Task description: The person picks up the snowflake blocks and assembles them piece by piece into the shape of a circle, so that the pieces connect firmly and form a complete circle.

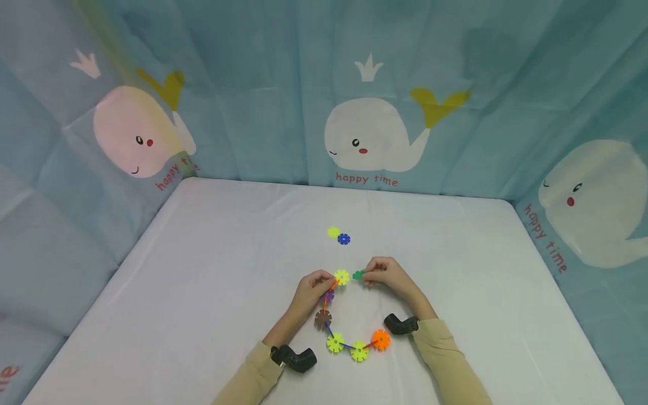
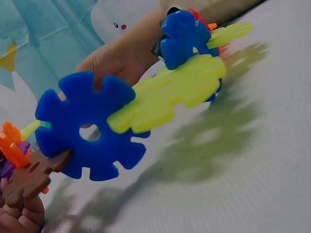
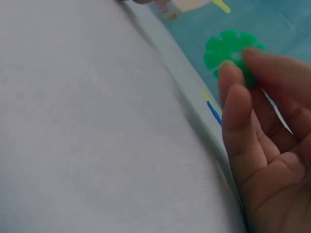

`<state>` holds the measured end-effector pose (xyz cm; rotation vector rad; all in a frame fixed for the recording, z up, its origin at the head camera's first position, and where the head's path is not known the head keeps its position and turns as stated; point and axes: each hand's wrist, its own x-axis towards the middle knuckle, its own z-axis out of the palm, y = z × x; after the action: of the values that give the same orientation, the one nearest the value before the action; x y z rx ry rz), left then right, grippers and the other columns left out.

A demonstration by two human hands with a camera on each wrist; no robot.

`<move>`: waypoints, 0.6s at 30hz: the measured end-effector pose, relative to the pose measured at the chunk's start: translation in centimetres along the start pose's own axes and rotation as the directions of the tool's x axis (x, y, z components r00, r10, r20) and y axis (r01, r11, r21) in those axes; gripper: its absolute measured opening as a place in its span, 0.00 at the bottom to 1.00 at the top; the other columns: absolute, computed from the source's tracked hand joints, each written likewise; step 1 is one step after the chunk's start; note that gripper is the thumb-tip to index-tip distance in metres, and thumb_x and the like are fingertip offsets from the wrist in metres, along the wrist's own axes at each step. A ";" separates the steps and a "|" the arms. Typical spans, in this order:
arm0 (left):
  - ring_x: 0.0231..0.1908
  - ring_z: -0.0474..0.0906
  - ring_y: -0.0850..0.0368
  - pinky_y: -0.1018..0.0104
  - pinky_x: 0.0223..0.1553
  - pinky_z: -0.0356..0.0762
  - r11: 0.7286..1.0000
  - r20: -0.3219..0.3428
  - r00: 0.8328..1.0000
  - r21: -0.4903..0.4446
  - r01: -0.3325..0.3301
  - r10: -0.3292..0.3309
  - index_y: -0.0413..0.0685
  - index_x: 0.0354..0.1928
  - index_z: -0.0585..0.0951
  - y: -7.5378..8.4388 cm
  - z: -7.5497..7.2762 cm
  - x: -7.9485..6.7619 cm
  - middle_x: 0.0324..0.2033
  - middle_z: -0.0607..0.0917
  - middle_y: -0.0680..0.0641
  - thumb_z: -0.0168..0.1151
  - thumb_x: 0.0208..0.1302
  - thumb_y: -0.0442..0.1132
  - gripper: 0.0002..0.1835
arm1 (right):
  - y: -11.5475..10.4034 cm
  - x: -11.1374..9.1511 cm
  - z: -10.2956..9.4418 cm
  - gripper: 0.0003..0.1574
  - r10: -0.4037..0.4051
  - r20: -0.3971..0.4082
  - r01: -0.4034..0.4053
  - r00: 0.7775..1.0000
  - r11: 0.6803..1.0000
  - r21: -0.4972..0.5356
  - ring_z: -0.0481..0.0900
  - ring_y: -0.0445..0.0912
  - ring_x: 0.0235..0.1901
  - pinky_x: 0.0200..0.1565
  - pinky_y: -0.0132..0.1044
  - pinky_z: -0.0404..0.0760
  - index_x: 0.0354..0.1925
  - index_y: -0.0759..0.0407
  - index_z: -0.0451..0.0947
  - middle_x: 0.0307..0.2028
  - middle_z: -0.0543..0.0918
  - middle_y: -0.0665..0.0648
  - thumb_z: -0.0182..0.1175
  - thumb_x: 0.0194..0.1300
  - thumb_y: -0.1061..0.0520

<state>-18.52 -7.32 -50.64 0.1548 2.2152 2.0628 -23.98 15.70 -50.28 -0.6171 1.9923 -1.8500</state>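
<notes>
My left hand point(image 1: 310, 291) pinches the upper end of a curved chain of interlocking notched plastic discs, near an orange disc point(image 1: 334, 285) beside the yellow end disc point(image 1: 342, 277). The chain runs down through a purple disc point(image 1: 330, 296), a brown disc point(image 1: 323, 319), blue and yellow ones, to an orange disc point(image 1: 381, 340) at its other end. The left wrist view shows a blue disc point(image 2: 87, 141) joined to a yellow disc point(image 2: 170, 92) up close. Between thumb and fingers, my right hand point(image 1: 387, 274) pinches a green notched disc point(image 3: 226, 51), a small gap away from the yellow end disc.
Beyond the hands, a loose yellow disc point(image 1: 332, 232) and a blue disc point(image 1: 343, 239) lie together on the white table point(image 1: 243, 236). Fabric walls point(image 1: 253, 124) with whale prints stand around its back and sides. Each wrist carries a black camera point(image 1: 400, 324).
</notes>
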 end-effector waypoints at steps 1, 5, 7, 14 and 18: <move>0.24 0.69 0.61 0.72 0.26 0.67 1.000 0.004 1.000 0.002 -0.010 0.010 0.36 0.33 0.79 0.3 0.0 -0.1 0.27 0.80 0.40 0.59 0.59 0.36 0.08 | 0.1 -0.2 0.0 0.04 -0.001 -0.012 0.001 1.000 1.000 -0.004 0.76 0.45 0.22 0.28 0.36 0.77 0.28 0.68 0.75 0.23 0.79 0.61 0.59 0.57 0.66; 0.24 0.68 0.61 0.72 0.26 0.67 0.999 0.009 0.999 0.004 -0.033 0.033 0.33 0.34 0.78 1.9 -0.1 -0.7 0.29 0.79 0.36 0.57 0.60 0.34 0.08 | 0.0 -0.6 0.5 0.06 -0.016 -0.063 0.013 0.998 0.999 -0.038 0.76 0.45 0.24 0.29 0.34 0.75 0.30 0.68 0.76 0.26 0.80 0.60 0.61 0.56 0.63; 0.24 0.68 0.61 0.73 0.26 0.66 0.999 0.007 0.999 0.009 -0.033 0.033 0.32 0.34 0.78 2.7 -0.2 -0.9 0.29 0.78 0.34 0.56 0.61 0.33 0.08 | -0.2 -0.6 0.8 0.05 -0.031 -0.073 0.028 0.997 0.999 -0.045 0.76 0.46 0.25 0.30 0.35 0.75 0.31 0.68 0.76 0.27 0.80 0.61 0.61 0.56 0.64; 0.23 0.68 0.61 0.73 0.25 0.66 1.000 -0.005 1.000 0.025 0.000 0.000 0.32 0.34 0.78 3.1 -0.1 -1.0 0.29 0.79 0.34 0.57 0.60 0.34 0.08 | -2.1 -0.8 2.2 0.04 -0.081 -0.062 0.081 0.995 0.997 -0.016 0.78 0.50 0.30 0.34 0.42 0.77 0.31 0.74 0.74 0.32 0.78 0.68 0.59 0.54 0.73; 0.23 0.68 0.62 0.73 0.25 0.66 1.000 0.009 1.000 0.017 0.010 -0.010 0.32 0.35 0.78 2.9 0.1 -1.0 0.30 0.79 0.33 0.57 0.60 0.34 0.09 | -2.6 -1.1 2.5 0.04 -0.098 -0.070 0.096 0.993 0.995 -0.030 0.77 0.49 0.28 0.33 0.41 0.77 0.30 0.75 0.74 0.32 0.77 0.67 0.59 0.53 0.74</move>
<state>-17.51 -7.14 -47.74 0.1534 2.2243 2.0346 -21.52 14.11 -47.92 -0.6756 2.0690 -1.9301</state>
